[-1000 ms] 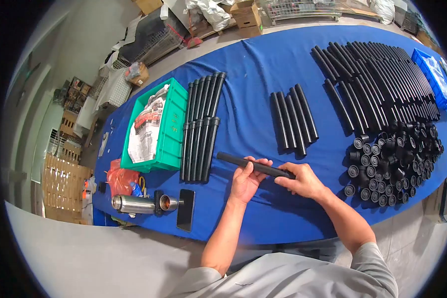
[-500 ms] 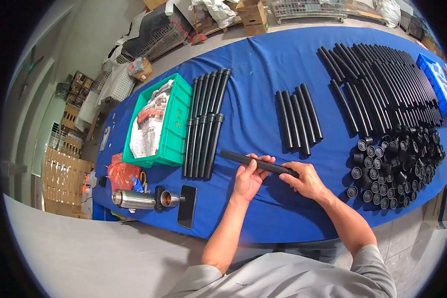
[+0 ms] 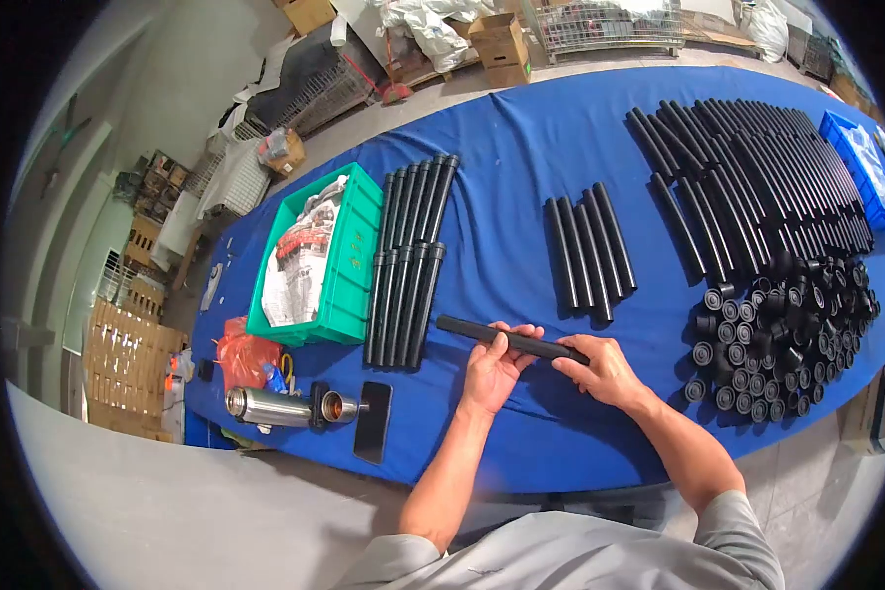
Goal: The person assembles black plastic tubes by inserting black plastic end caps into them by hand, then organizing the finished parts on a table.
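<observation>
Left hand (image 3: 497, 366): palm up, partly curled, thumb and fingers closed around the middle of a black tube (image 3: 470, 327). Right hand (image 3: 605, 369): closed over the tube's right end, which it partly hides. Tube held above the near part of the blue surface (image 3: 521, 452), slanting down to the right. Loose tubes (image 3: 590, 258) lie just beyond the hands. Capped tubes (image 3: 403, 295) lie to the left, beside a green crate (image 3: 349, 285). Black caps (image 3: 757, 359) are heaped at right, near a large array of tubes (image 3: 757, 167).
</observation>
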### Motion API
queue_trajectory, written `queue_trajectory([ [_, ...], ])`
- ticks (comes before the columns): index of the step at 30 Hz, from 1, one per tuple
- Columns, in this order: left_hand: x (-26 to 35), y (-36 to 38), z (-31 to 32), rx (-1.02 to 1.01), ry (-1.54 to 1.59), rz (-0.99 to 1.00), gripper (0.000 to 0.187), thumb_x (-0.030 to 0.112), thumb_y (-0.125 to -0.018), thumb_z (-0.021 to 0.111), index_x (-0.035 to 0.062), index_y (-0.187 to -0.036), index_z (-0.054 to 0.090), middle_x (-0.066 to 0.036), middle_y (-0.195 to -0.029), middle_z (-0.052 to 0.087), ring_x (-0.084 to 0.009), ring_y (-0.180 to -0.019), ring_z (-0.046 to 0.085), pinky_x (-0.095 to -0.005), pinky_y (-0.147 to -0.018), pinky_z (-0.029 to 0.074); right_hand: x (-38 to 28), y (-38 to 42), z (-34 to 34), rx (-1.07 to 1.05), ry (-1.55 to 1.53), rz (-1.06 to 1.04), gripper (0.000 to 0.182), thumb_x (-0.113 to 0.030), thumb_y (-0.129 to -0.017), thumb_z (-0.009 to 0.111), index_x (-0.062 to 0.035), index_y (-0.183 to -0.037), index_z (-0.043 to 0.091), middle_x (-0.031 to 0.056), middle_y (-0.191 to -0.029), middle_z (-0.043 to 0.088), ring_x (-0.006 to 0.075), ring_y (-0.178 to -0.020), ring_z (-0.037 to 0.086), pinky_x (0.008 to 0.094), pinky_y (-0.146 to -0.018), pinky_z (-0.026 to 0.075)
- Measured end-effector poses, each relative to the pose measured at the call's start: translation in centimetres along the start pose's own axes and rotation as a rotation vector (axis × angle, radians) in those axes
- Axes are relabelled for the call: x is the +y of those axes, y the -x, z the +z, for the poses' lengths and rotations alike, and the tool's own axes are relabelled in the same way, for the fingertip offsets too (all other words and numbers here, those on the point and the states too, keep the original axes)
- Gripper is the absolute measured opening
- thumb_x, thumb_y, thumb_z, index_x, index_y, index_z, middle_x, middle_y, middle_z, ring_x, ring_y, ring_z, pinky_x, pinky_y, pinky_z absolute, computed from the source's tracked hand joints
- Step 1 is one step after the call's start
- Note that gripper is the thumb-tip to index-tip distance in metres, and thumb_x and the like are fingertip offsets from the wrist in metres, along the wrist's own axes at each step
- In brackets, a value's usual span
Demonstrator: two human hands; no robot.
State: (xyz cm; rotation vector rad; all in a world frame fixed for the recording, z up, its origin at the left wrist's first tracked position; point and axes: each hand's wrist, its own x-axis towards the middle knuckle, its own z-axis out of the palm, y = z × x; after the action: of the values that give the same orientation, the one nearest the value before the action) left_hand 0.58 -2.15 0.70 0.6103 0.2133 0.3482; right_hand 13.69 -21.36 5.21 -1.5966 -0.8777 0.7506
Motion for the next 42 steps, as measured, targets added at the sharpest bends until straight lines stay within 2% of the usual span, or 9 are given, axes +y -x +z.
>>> queue_trajectory([
  [10,-0.2,0.1,0.5,0.026,-0.032,0.008,0.017,0.013,-0.102,0.064,0.0113,-0.119,0.06,-0.021,-0.127,0.068,-0.0378,-0.129,0.061,-0.051,-0.104,0.057,2.6,-0.7,0.5,0.246,0.445,-0.589,0.034,-0.02,-0.095,0.074,0.0023,-0.119,0.07,0.0106,-0.082,0.069,0.0148,-0.058,0.066,0.0313,-0.054,0.052],
  [13,-0.1,0.0,0.0,-0.02,-0.013,0.008,0.019,0.011,-0.101,0.065,0.0111,-0.12,0.06,-0.022,-0.127,0.068,-0.0378,-0.128,0.062,-0.0509,-0.104,0.057,1.8,-0.5,0.2,0.172,0.38,-0.491,0.036,-0.022,-0.091,0.078,0.0012,-0.118,0.07,0.0121,-0.085,0.07,0.0199,-0.063,0.068,0.0332,-0.057,0.053],
  [16,0.0,0.2,0.1,-0.026,0.0,0.003,0.019,0.01,-0.101,0.065,0.0109,-0.119,0.06,-0.022,-0.127,0.068,-0.0379,-0.128,0.062,-0.0501,-0.103,0.058,-1.4,-0.3,-1.1,-0.144,-0.064,0.323,0.04,-0.023,-0.086,0.082,0.0002,-0.116,0.07,0.0162,-0.093,0.07,0.0316,-0.078,0.07,0.0396,-0.067,0.054],
  [20,-0.1,-0.1,0.2,0.001,0.008,-0.011,0.019,0.008,-0.101,0.064,0.0105,-0.12,0.06,-0.022,-0.128,0.067,-0.0382,-0.128,0.062,-0.0499,-0.104,0.057,2.8,-0.5,0.7,0.194,0.378,-0.497,0.039,-0.022,-0.091,0.078,0.0018,-0.12,0.069,0.0132,-0.079,0.07,0.0237,-0.068,0.07,0.0375,-0.063,0.055],
  [24,-0.1,0.0,-0.2,-0.026,0.014,0.005,0.02,0.008,-0.101,0.064,0.0103,-0.121,0.06,-0.022,-0.129,0.067,-0.0383,-0.129,0.061,-0.0502,-0.106,0.056,-3.0,0.1,-1.1,-0.108,0.02,0.267,0.037,-0.018,-0.089,0.078,0.0013,-0.118,0.069,0.0175,-0.091,0.07,0.0331,-0.081,0.069,0.0418,-0.072,0.054],
  [30,-0.1,-0.1,0.0,-0.019,0.035,-0.006,0.019,0.008,-0.102,0.063,0.0102,-0.121,0.061,-0.021,-0.129,0.067,-0.0375,-0.129,0.062,-0.0501,-0.107,0.055,1.9,-0.3,0.5,0.156,0.406,-0.413,0.04,-0.018,-0.088,0.079,-0.0005,-0.122,0.068,0.0131,-0.085,0.068,0.026,-0.071,0.069,0.0382,-0.065,0.054],
  [34,-0.1,0.0,-0.2,-0.017,0.027,0.003,0.017,0.011,-0.103,0.063,0.0103,-0.12,0.061,-0.021,-0.128,0.068,-0.0368,-0.129,0.062,-0.0501,-0.107,0.055,-1.9,0.0,-0.8,-0.124,-0.016,0.219,0.037,-0.017,-0.088,0.079,-0.0014,-0.119,0.066,0.0178,-0.094,0.065,0.0388,-0.082,0.067,0.0475,-0.071,0.054],
  [37,0.0,-0.1,0.2,0.003,0.004,-0.014,0.017,0.013,-0.103,0.062,0.0106,-0.12,0.062,-0.02,-0.127,0.068,-0.0369,-0.128,0.062,-0.0504,-0.107,0.055,0.9,0.0,0.1,0.151,0.407,-0.363,0.037,-0.017,-0.087,0.079,-0.0011,-0.118,0.067,0.0174,-0.094,0.066,0.037,-0.082,0.068,0.0452,-0.071,0.055],
  [42,0.0,0.0,-0.2,-0.022,-0.015,-0.01,0.018,0.016,-0.105,0.059,0.0091,-0.121,0.064,-0.021,-0.129,0.067,-0.0382,-0.13,0.061,-0.0545,-0.109,0.052,0.3,-0.2,-0.3,0.047,0.223,-0.137,0.037,-0.018,-0.087,0.08,-0.0015,-0.118,0.068,0.0166,-0.094,0.066,0.0357,-0.081,0.069,0.0438,-0.071,0.056],
])
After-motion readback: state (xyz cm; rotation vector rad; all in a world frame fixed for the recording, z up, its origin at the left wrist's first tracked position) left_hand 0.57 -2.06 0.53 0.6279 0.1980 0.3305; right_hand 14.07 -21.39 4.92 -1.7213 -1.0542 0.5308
